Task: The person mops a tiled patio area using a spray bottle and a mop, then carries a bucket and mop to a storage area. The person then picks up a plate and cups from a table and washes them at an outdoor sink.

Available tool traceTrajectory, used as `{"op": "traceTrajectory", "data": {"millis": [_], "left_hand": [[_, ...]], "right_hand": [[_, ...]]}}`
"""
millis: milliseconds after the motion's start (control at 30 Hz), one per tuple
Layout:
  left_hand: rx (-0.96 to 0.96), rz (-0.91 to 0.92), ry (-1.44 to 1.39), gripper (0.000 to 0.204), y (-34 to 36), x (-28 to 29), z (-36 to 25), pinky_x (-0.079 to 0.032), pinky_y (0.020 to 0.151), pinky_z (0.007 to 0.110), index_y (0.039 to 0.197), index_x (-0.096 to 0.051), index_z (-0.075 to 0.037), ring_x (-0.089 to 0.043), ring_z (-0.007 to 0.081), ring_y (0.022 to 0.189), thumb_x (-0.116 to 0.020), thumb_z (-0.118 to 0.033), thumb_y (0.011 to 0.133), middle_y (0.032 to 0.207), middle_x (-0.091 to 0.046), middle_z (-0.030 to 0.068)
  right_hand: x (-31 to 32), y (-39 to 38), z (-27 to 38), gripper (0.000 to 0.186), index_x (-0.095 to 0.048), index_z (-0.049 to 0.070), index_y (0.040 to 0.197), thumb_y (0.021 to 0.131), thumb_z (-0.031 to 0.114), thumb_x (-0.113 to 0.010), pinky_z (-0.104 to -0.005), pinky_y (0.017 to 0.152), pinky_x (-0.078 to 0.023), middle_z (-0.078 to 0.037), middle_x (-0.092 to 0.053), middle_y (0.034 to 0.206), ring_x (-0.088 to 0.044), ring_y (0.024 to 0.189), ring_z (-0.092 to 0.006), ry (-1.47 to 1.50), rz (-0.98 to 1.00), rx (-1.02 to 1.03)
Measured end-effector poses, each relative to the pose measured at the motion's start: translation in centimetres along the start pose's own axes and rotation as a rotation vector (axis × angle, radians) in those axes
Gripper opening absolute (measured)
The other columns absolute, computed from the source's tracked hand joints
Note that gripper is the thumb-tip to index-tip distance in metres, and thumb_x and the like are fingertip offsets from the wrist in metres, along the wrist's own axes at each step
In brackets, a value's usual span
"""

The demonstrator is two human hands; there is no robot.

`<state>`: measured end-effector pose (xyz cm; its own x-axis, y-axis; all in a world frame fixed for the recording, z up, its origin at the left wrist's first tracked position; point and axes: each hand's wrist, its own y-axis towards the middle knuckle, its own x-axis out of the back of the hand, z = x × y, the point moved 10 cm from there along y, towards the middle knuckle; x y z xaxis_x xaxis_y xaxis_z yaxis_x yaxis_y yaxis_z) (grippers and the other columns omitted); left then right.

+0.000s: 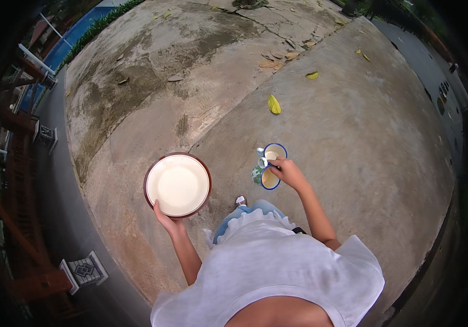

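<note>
My left hand [168,220] holds a round cream plate [178,184] with a brown rim, its thumb over the near edge and the other fingers hidden underneath. The plate looks bare. On the right, my right hand [288,173] is closed on two mugs with blue rims and pale insides. One mug [275,151] is on the far side, the other mug [270,179] on the near side, and their handles meet at my fingers. Green and white patterning [257,175] shows on the near mug's outside. Both hands are held out in front of my body, above the ground.
Below me spreads a stained, cracked concrete ground [354,136]. A yellow leaf [274,104] lies ahead, with several dry leaves [269,64] farther off. Along the left are a wooden railing and a post with a patterned white base [84,271]. Blue water [73,43] shows at the far left.
</note>
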<state>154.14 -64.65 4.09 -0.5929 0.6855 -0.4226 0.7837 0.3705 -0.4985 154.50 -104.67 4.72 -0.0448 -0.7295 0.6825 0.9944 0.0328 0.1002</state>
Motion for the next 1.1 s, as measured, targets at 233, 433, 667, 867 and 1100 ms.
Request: {"op": "traceTrajectory", "data": {"millis": [233,433,667,867,1100], "left_hand": [[0.030,0.113,0.073,0.059,15.3,-21.4,0.6,-0.040,0.091,0.038,0.128,-0.036,-0.002,-0.045,0.0258,0.114,-0.046,-0.040,0.084,0.126,-0.043,0.0124],[0.138,0.214,0.020,0.056,28.6,-39.0,3.6,-0.042,0.090,0.037,0.125,-0.038,0.000,-0.048,0.0252,0.111,-0.046,-0.037,0.084,0.123,-0.046,0.0129],[0.083,0.192,0.024,0.052,41.0,-58.6,3.0,-0.043,0.086,0.035,0.121,-0.041,0.001,-0.052,0.0240,0.105,-0.049,-0.033,0.082,0.117,-0.050,0.0119],[0.116,0.156,0.086,0.049,52.7,-73.0,4.6,-0.043,0.086,0.034,0.117,-0.045,0.001,-0.053,0.0227,0.103,-0.052,-0.028,0.078,0.114,-0.053,0.0111],[0.171,0.274,0.163,0.050,71.8,-92.7,12.2,-0.044,0.087,0.037,0.118,-0.044,0.000,-0.052,0.0254,0.105,-0.051,-0.026,0.077,0.116,-0.052,0.0126]], "right_hand": [[5.2,15.5,-11.6,0.019,-0.063,0.001,0.091,0.074,0.010,-0.061,-0.0373,0.063,-0.045,-0.019,-0.058,0.077,-0.057,0.068,-0.0324,0.004,-0.102,-0.310],[10.0,33.3,-22.9,0.023,-0.063,0.000,0.092,0.073,0.013,-0.061,-0.0393,0.066,-0.045,-0.019,-0.060,0.083,-0.059,0.076,-0.0340,-0.072,-0.151,-0.388],[17.2,59.8,-26.0,0.022,-0.062,0.002,0.096,0.076,0.012,-0.060,-0.0371,0.063,-0.045,-0.018,-0.059,0.082,-0.058,0.071,-0.0324,-0.007,-0.219,-0.278],[20.3,77.6,-29.4,0.024,-0.061,0.004,0.100,0.077,0.011,-0.059,-0.0336,0.059,-0.044,-0.015,-0.058,0.081,-0.056,0.063,-0.0269,0.094,-0.195,-0.203],[24.1,92.4,-43.8,0.023,-0.062,0.004,0.098,0.076,0.009,-0.060,-0.0306,0.060,-0.045,-0.014,-0.059,0.078,-0.055,0.061,-0.0253,0.214,-0.343,-0.352]]}}
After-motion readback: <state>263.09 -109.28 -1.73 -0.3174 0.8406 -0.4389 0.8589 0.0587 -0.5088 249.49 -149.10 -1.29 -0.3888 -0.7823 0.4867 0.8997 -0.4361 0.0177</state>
